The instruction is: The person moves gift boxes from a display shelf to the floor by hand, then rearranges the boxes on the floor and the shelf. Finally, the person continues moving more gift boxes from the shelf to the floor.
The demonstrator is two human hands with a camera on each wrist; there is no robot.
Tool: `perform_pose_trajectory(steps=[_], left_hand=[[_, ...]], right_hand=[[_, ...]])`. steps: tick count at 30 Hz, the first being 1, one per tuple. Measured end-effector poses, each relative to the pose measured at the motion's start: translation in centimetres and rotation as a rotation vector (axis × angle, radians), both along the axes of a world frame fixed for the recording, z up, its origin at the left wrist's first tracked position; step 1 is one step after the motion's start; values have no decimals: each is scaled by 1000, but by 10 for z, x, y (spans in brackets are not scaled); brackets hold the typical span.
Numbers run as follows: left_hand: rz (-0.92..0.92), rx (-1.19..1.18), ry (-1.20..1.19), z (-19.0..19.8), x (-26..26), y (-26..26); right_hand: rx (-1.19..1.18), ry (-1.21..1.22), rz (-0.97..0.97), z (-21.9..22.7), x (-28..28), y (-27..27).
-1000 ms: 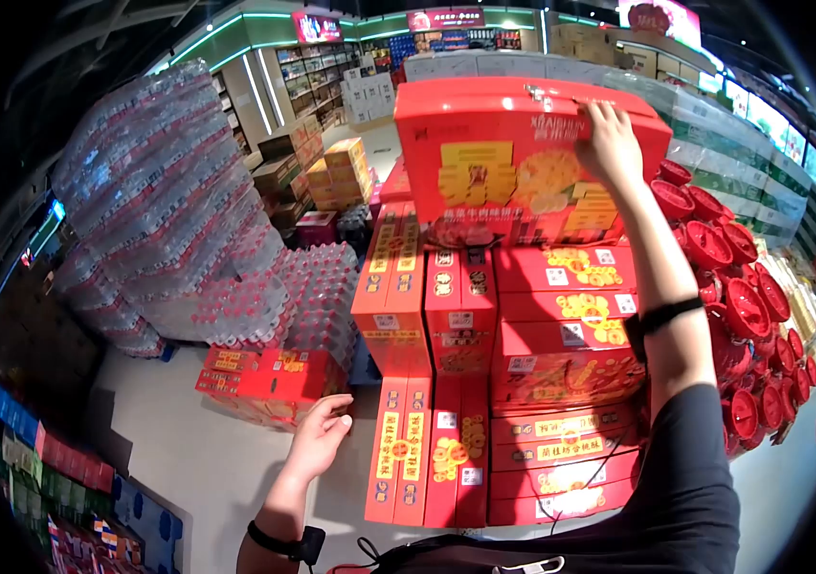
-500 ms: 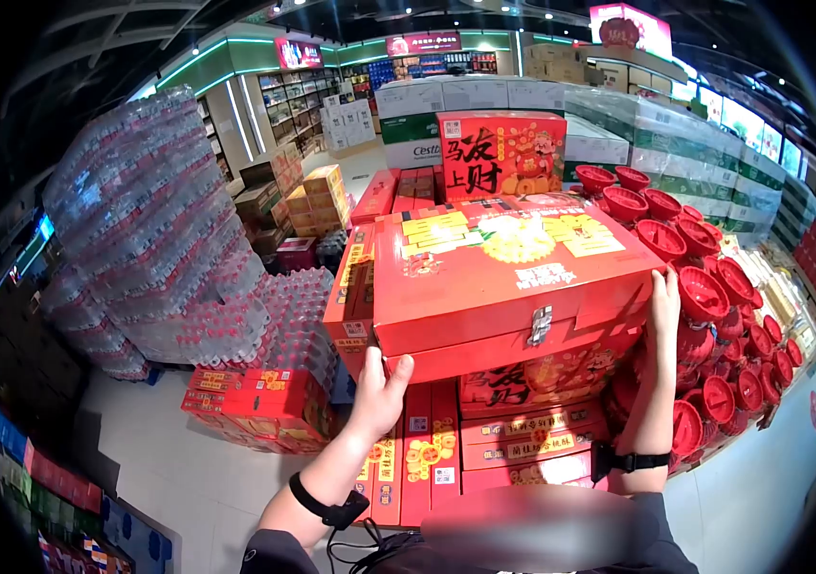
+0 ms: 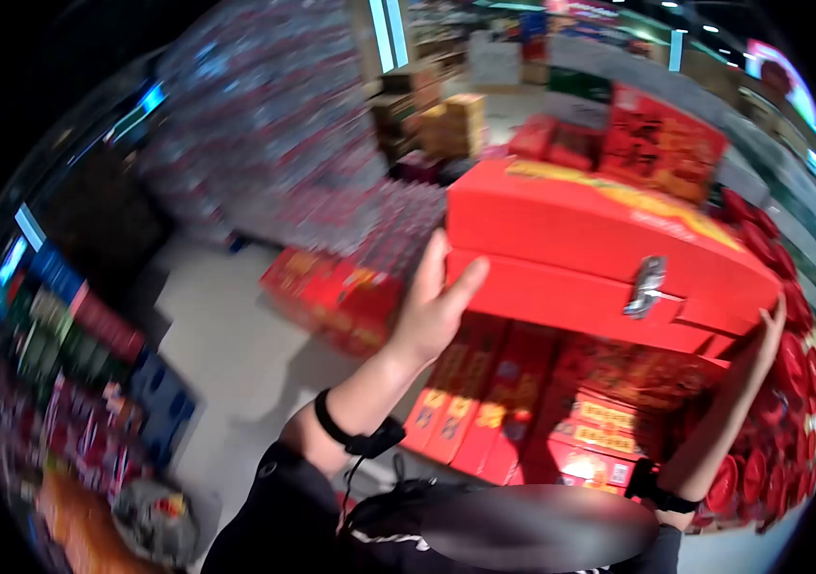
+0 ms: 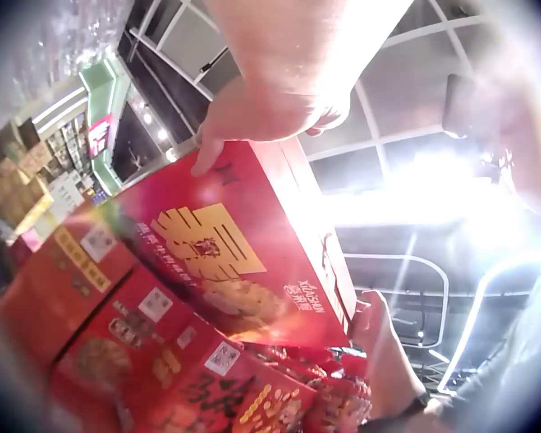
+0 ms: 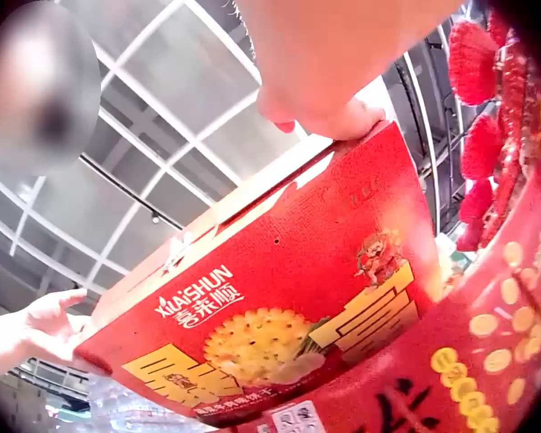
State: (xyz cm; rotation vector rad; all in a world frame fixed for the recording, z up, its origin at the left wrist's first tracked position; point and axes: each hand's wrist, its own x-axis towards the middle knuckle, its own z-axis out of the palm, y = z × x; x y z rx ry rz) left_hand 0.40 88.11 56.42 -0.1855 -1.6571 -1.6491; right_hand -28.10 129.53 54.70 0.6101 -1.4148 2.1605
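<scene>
A large red gift box [image 3: 561, 287] with a metal clasp [image 3: 646, 287] is held between both hands above stacked red boxes [image 3: 523, 392]. My left hand [image 3: 427, 311] grips its left end, the thumb against the clasp side. At the right end, my right hand [image 3: 760, 346] holds the box near its lower corner. In the left wrist view, the fingers of my left hand [image 4: 270, 110] lie over the edge of the box [image 4: 243, 244]. The right wrist view has my right hand [image 5: 320, 106] at one corner of the box [image 5: 279, 298] and my left hand [image 5: 50, 329] at the opposite end.
Wrapped bottle packs [image 3: 264, 124] rise at the left, with a low red carton [image 3: 331, 292] beside them on the floor [image 3: 226, 330]. Red baskets [image 3: 795, 383] are piled close to the right arm. An upright red box [image 3: 661, 143] stands behind the held one.
My left hand has come up from the side to hold the box, and my right hand has moved from its top to its right end. The box has tipped and come nearer; the head view has swung left.
</scene>
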Motion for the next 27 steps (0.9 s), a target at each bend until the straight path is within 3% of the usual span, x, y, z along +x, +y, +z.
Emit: perform_pose_trajectory(steps=[7,11,14,15,17,19,21,25,27], left_hand=[[223,104,25,15,153,-96],[442,171,-40,-3,265,-167],[630,235,-83,-28,358,-231],[686,261,-90,-36,387,-252],[769,340,-127,-48,442,-288],[851,409,-176,-71,492,-327],[960,437,-325,-97,531,-367],[1083,539,-545,-169,597,-450],[1117,528,-677,-221,632,-491]], right_hand=[[122,66,199,65,121,-198],[174,18,414,65,191,-335],[381,128,526,59,266,-449],[442,114,479,46,282,-486],[579,37,598,24,330,-554],[572,-37,787,-25,362,-622],[573,-285,886,-75,403,-678],[708,-391,1081,-179,459,-765],[883,-445,1026,-251,469,-813]])
